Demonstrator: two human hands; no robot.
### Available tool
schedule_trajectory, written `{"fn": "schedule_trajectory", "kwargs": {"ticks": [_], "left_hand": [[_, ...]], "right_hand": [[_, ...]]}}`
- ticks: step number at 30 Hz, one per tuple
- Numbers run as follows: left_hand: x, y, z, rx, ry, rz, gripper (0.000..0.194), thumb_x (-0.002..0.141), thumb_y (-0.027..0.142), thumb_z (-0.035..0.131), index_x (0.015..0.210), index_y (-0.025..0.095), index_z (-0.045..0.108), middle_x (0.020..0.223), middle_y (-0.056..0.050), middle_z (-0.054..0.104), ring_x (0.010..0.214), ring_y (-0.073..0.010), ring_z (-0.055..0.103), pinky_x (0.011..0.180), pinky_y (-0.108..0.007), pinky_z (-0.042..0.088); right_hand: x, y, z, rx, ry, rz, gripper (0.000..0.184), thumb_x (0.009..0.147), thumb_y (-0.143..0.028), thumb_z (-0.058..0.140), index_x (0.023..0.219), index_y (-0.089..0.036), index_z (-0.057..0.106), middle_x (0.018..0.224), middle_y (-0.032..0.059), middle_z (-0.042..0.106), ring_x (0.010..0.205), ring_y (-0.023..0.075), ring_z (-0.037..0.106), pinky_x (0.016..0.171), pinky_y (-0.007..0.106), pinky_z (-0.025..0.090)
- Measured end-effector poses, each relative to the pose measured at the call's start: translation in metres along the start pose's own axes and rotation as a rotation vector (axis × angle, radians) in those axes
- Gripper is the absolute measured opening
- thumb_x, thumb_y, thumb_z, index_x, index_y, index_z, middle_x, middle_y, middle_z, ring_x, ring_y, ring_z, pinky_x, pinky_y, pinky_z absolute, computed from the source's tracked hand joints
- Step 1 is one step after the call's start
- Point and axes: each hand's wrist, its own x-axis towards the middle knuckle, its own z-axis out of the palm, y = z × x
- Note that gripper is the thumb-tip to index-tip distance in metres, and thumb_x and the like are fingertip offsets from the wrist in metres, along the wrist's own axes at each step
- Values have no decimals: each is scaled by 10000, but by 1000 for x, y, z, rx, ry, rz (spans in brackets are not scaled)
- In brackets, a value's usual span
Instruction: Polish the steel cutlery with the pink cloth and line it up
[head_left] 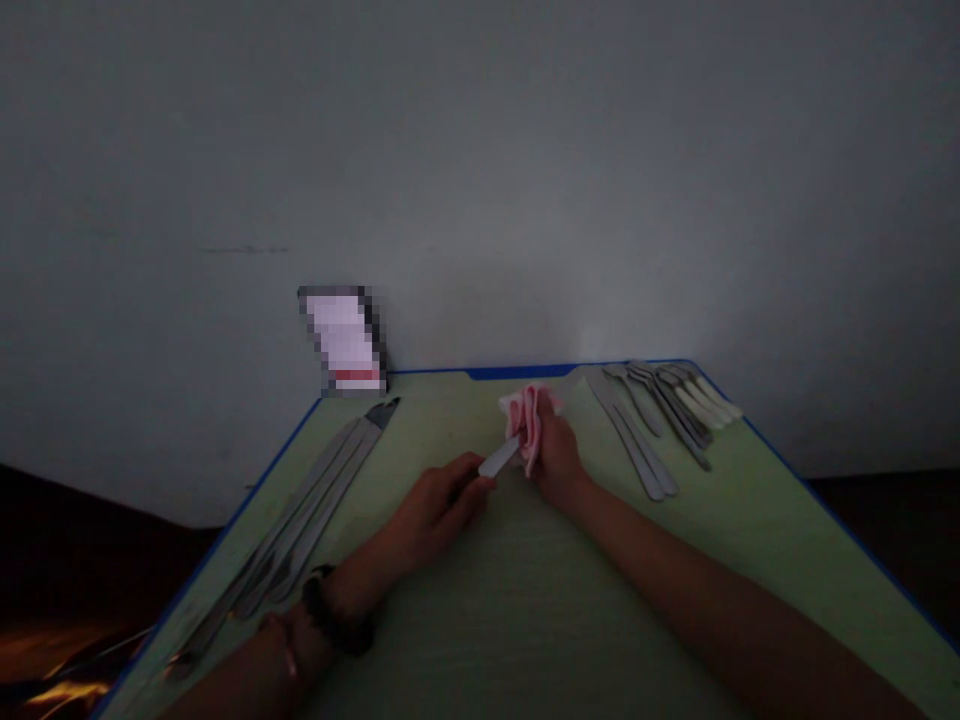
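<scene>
Over the middle of the table, my left hand (439, 505) pinches the end of a flat, silvery piece of cutlery (501, 458). Its far end disappears into a folded pink and white cloth (529, 425), so I cannot tell its kind. My right hand (561, 455) is closed around the cloth and presses it about the cutlery. Right of this hand lie table knives (637, 450), with spoons or forks (667, 415) beside them. Several long pieces of cutlery (315, 500) are laid out left of my left hand.
A pale green table (487, 620) with a blue edge stands against a grey wall (480, 180). A phone-like device (343, 335), blurred out, leans upright at the back left corner. On the far right lie pieces with whitish handles (705, 400). The light is dim.
</scene>
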Motion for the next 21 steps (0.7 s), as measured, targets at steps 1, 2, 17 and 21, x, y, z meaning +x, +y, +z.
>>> {"fn": "schedule_trajectory", "kwargs": {"ticks": [1, 2, 17, 21], "left_hand": [[1, 0, 1, 14, 16, -7, 255, 944, 368, 381, 834, 171, 499, 586, 59, 489, 509, -85, 451, 501, -193, 333], [3, 0, 1, 24, 27, -14, 247, 941, 360, 387, 826, 172, 499, 583, 60, 491, 509, -86, 454, 505, -194, 338], [7, 7, 5, -108, 112, -130, 365, 927, 421, 365, 719, 164, 519, 555, 47, 476, 499, -88, 421, 480, -186, 331], [9, 6, 6, -81, 69, -140, 381, 899, 434, 394, 649, 166, 499, 513, 58, 413, 469, -80, 377, 445, -185, 280]], "right_hand": [[-3, 1, 0, -51, -26, 3, 520, 724, -700, 509, 629, -189, 524, 486, -45, 492, 429, 94, 451, 419, 217, 353], [-7, 1, 1, -98, -50, 7, 526, 722, -705, 507, 637, -187, 533, 499, -40, 502, 447, 97, 465, 431, 218, 363], [-26, 6, 13, -255, -204, -192, 450, 813, -620, 468, 808, -182, 574, 754, 12, 601, 688, 130, 548, 657, 239, 446], [-22, 5, 12, -290, -108, -126, 501, 797, -658, 445, 714, -179, 568, 640, -3, 556, 595, 122, 501, 555, 234, 404]]}}
